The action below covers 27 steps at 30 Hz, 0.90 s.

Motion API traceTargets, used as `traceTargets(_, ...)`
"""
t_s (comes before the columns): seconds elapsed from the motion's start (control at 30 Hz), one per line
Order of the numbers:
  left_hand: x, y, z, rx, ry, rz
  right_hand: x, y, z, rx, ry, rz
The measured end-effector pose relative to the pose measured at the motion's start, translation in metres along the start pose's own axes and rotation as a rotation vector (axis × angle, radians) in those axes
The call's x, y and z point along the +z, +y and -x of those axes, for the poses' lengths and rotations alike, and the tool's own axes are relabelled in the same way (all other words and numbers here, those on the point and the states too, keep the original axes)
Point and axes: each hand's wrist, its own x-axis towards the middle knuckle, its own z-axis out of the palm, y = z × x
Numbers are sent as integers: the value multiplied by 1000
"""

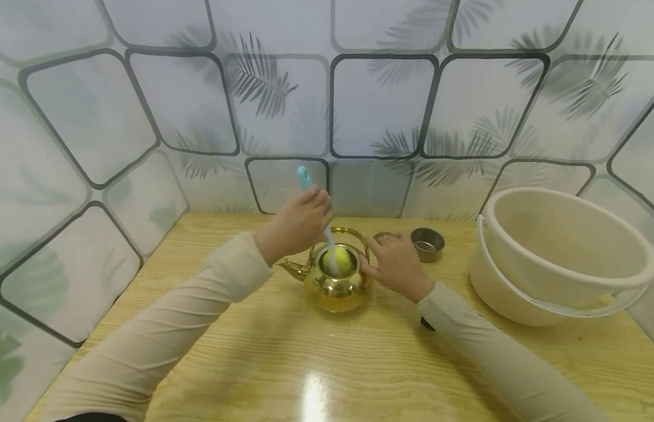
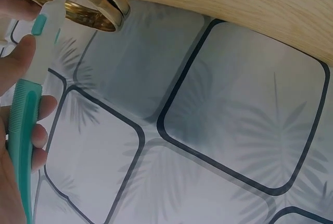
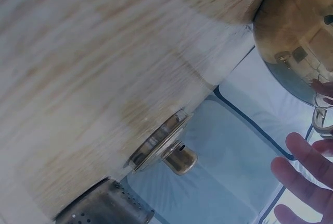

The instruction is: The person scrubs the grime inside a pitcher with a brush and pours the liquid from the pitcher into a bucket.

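In the head view, the left hand (image 1: 297, 227) grips one turquoise-and-white brush (image 1: 304, 177) inside one round gold metal kettle (image 1: 337, 298); the right hand (image 1: 399, 262) touches the kettle, its clasp unclear. Only the left-wrist view bares the ribbed handle (image 2: 25, 104); only the right-wrist view, one metal lid's knob (image 3: 180, 160).

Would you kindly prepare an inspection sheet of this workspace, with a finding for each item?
Surface: glossy yellowish wood-grain table, reflecting light.
Job's things: round gold-coloured metal teapot, uncovered; slim turquoise-and-white tool, its far end in the opening with a yellow rounded item.
Clutter: round knobbed metal lid and grey perforated metal cup right of the teapot; large cream plastic bucket farther right.
Hands: left hand grips the tool; right hand touches the teapot, grip unclear.
Cables: nothing seen.
Surroundings: pale wall with rounded outlines, leaf prints.
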Motion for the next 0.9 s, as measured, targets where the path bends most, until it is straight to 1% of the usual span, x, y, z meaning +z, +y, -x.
traceTargets(0.2,2,1,-1,17,17,-17,0,0,1,6,2,-8)
traceTargets(0.47,6,4,0,31,86,-39,2,1,0,-1,22,-1)
traceTargets(0.7,8,4,1,36,129,-18,2,2,0,-8,37,7)
traceTargets(0.9,9,2,3,52,147,14,2,1,1,0,26,6)
